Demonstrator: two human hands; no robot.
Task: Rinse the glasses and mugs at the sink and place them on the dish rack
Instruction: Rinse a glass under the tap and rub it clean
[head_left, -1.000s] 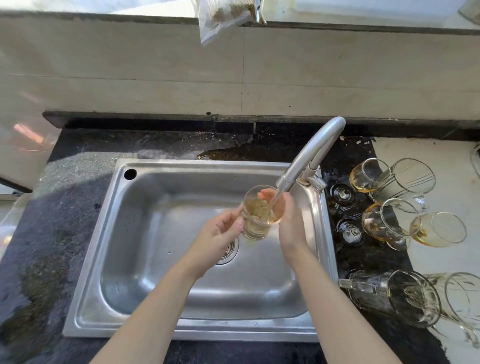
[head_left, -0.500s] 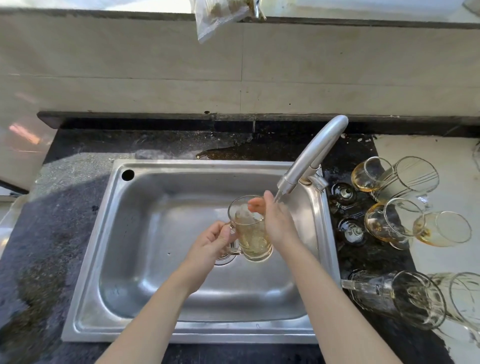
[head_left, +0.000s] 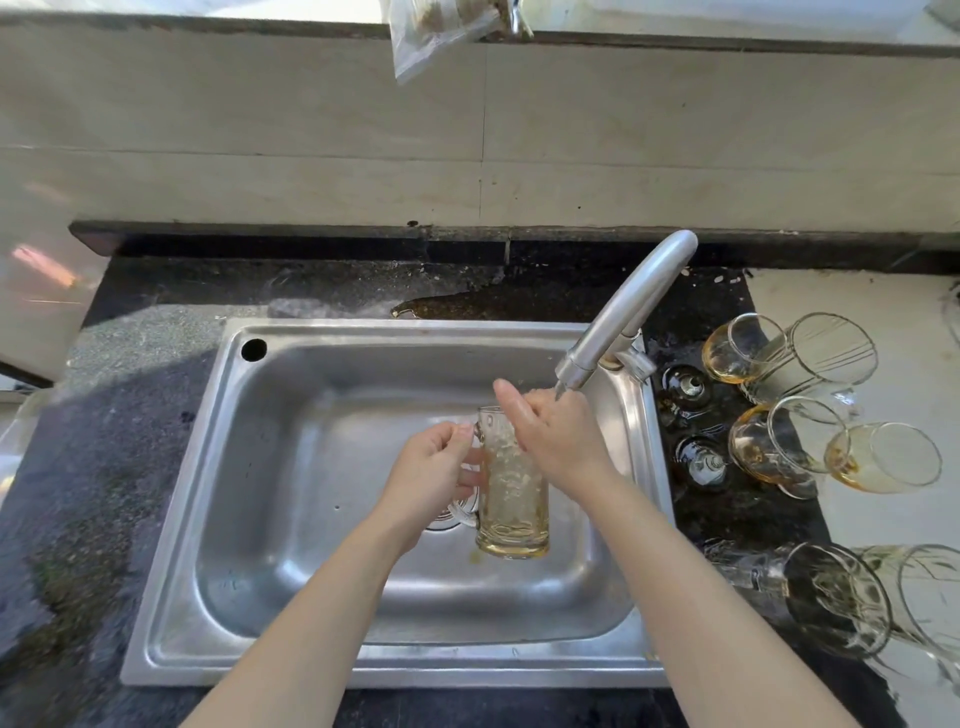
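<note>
head / mug: glass mug (head_left: 511, 488) held above the sink (head_left: 171, 597) basin, on its 3 o'clock side and just below the tap (head_left: 623, 322) spout. It is tilted with the mouth toward 12 o'clock. Amber residue shows at the base.
head / left hand: left hand (head_left: 434, 473) at 9 o'clock of the mug, fingers wrapped round the handle.
head / right hand: right hand (head_left: 556, 441) over the mug's mouth at 12 o'clock, thumb sticking out. Fingers are hidden behind the rim, so can't tell if they grip or just rub.
head / water: thin stream runs from the spout onto the right hand.
head / queue: dirty glasses (head_left: 779, 452) lie on the counter at 3 o'clock of the sink.
head / rack: not in view.
handling: the mug looks thick-walled, so likely heavy, rigid and breakable. Wet glass is slippery. Take it by the handle and support the body, not the rim.
</note>
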